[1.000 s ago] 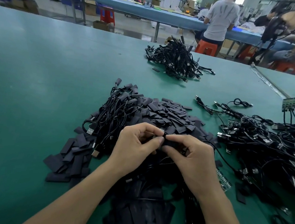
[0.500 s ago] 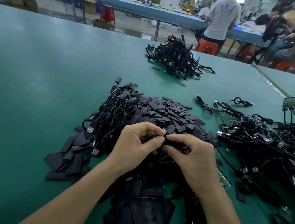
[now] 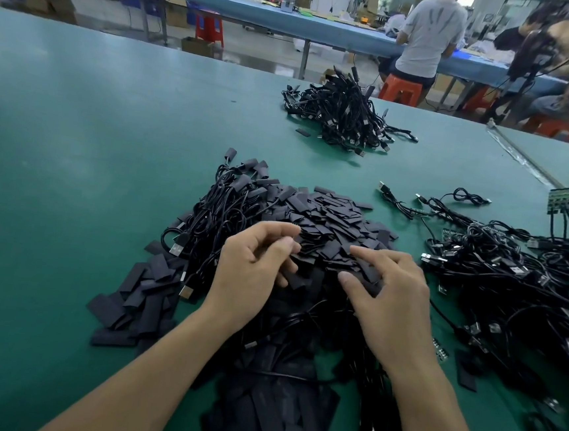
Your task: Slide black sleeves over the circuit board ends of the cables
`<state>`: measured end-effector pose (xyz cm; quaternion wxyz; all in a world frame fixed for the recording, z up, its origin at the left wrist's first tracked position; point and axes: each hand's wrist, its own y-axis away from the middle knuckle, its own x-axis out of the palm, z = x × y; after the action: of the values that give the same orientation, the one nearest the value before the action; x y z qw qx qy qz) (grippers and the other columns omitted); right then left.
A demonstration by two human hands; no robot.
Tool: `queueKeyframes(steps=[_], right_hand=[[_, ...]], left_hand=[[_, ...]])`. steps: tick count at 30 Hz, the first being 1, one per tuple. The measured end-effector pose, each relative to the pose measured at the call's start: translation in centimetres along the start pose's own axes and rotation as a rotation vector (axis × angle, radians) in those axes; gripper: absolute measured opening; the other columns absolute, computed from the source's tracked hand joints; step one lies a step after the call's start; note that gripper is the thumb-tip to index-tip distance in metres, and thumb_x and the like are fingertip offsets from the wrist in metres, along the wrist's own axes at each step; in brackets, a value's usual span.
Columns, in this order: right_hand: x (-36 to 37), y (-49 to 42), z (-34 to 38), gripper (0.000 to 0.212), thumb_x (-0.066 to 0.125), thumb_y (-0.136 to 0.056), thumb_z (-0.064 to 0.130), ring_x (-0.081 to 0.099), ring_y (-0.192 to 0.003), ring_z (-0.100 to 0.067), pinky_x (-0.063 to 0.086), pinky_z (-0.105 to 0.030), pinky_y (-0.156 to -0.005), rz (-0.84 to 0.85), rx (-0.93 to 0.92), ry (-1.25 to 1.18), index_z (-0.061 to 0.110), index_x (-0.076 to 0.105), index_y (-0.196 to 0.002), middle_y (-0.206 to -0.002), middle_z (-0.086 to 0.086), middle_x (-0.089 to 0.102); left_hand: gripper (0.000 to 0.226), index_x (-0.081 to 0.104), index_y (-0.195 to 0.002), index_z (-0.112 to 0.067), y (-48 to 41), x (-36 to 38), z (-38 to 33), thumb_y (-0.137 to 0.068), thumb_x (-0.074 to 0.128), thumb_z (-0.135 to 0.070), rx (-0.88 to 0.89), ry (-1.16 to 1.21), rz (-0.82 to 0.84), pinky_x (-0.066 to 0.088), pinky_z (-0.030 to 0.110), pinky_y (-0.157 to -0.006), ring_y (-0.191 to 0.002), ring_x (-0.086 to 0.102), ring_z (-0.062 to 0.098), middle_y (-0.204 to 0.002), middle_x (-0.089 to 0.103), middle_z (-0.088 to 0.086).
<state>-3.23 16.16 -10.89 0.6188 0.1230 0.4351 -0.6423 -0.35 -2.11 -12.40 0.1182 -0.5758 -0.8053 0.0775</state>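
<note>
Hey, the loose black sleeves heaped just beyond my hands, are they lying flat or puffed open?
Flat: the sleeves lie as thin rectangles overlapping one another in a heap on the green table.

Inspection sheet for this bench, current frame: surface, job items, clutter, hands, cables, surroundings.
Surface: green table; a pale strip runs along its far right.
Job's things: black sleeves heaped in the middle, spilling towards the near edge; sleeved cables piled at the heap's left.
Clutter: stray sleeve beside the far bundle; loose circuit board right of the right forearm.
Hands: left hand and right hand over the sleeve heap, fingers curved; whether either grips anything cannot be told.
Cables: tangle at the right, USB plugs showing; far bundle lies apart.
Surroundings: person on an orange stool at a blue bench.
</note>
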Motion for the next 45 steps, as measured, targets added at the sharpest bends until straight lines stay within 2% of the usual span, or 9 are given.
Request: queueKeyframes(steps=[4,7,11,14,18,21,26,34,45], right_hand=[[0.0,0.3,0.8,0.031,0.073,-0.081,0.044,0.043,-0.101,-0.008,0.041,-0.029,-0.092,0.122,-0.101,0.037,0.034,0.074,-0.11,-0.1,0.013,0.054],[0.3,0.4,0.9,0.049,0.066,-0.082,0.056,0.04,-0.102,-0.008,0.039,-0.034,-0.094,0.276,-0.082,0.164,0.038,0.063,-0.128,-0.104,0.015,0.05],[0.5,0.5,0.8,0.05,0.065,-0.085,0.056,0.036,-0.103,-0.006,0.034,-0.031,-0.093,0.347,-0.06,0.217,0.043,0.056,-0.133,-0.106,0.017,0.044],[0.4,0.5,1.1,0.035,0.078,-0.08,0.041,0.044,-0.101,-0.006,0.04,-0.027,-0.091,0.285,-0.052,0.048,0.041,0.067,-0.113,-0.102,0.018,0.051],[0.1,0.3,1.2,0.018,0.084,-0.076,0.023,0.063,-0.075,0.001,0.047,-0.012,-0.069,0.152,0.034,-0.275,0.033,0.07,-0.08,-0.077,0.013,0.069],[-0.3,0.0,1.2,0.015,0.082,-0.079,0.014,0.068,-0.066,-0.008,0.054,-0.02,-0.063,0.059,0.117,-0.54,0.024,0.071,-0.079,-0.073,0.005,0.073],[-0.3,0.1,1.4,0.015,0.076,-0.082,0.003,0.066,-0.057,-0.012,0.051,-0.019,-0.055,0.097,0.159,-0.794,0.014,0.065,-0.085,-0.067,-0.007,0.071],[0.0,0.6,1.8,0.037,0.084,-0.076,0.01,0.069,-0.088,-0.004,0.052,-0.017,-0.078,0.138,-0.124,-0.411,0.036,0.075,-0.1,-0.092,0.018,0.073],[0.2,0.3,1.5,0.038,0.086,-0.071,0.007,0.069,-0.083,-0.001,0.049,-0.01,-0.073,0.085,-0.102,-0.434,0.035,0.076,-0.095,-0.088,0.015,0.073]], left_hand=[[0.031,0.065,-0.105,-0.021,0.0,0.1,0.0,-0.098,0.051,0.005,0.01,-0.005,-0.008,0.052,0.021,-0.052,-0.063,0.067,0.012,-0.089,0.072,0.003],[0.033,0.057,-0.108,-0.03,-0.1,0.1,0.1,-0.099,0.052,0.002,0.002,-0.026,-0.028,0.05,0.023,-0.049,-0.056,0.065,0.015,-0.092,0.073,0.002],[0.028,0.06,-0.093,-0.026,-0.1,-0.1,0.4,-0.1,0.052,0.0,0.032,-0.117,-0.019,0.048,0.022,-0.046,-0.052,0.064,0.015,-0.085,0.072,-0.001],[0.03,0.067,-0.087,-0.023,-0.1,-0.2,0.6,-0.099,0.053,0.001,0.028,-0.186,-0.03,0.047,0.022,-0.045,-0.052,0.063,0.015,-0.077,0.07,-0.002],[0.03,0.07,-0.087,-0.026,0.0,0.0,0.4,-0.096,0.057,0.0,0.007,-0.194,-0.006,0.045,0.02,-0.044,-0.055,0.065,0.013,-0.078,0.071,0.0],[0.017,0.072,-0.088,-0.032,0.3,0.2,0.1,-0.091,0.064,-0.018,0.017,-0.204,0.069,0.048,0.021,-0.048,-0.061,0.068,0.015,-0.076,0.072,0.0],[0.008,0.071,-0.087,-0.024,0.6,0.4,-0.1,-0.086,0.069,-0.031,0.048,-0.234,0.202,0.054,0.048,-0.061,-0.066,0.063,0.037,-0.071,0.069,0.009],[0.015,0.072,-0.081,-0.02,0.5,0.3,-0.3,-0.086,0.063,-0.03,0.004,-0.225,0.227,0.05,0.025,-0.06,-0.06,0.06,0.009,-0.063,0.066,-0.005],[0.011,0.073,-0.079,-0.023,0.7,0.1,-0.3,-0.089,0.067,-0.023,0.007,-0.203,0.268,0.049,0.03,-0.058,-0.06,0.057,0.01,-0.064,0.066,-0.006]])
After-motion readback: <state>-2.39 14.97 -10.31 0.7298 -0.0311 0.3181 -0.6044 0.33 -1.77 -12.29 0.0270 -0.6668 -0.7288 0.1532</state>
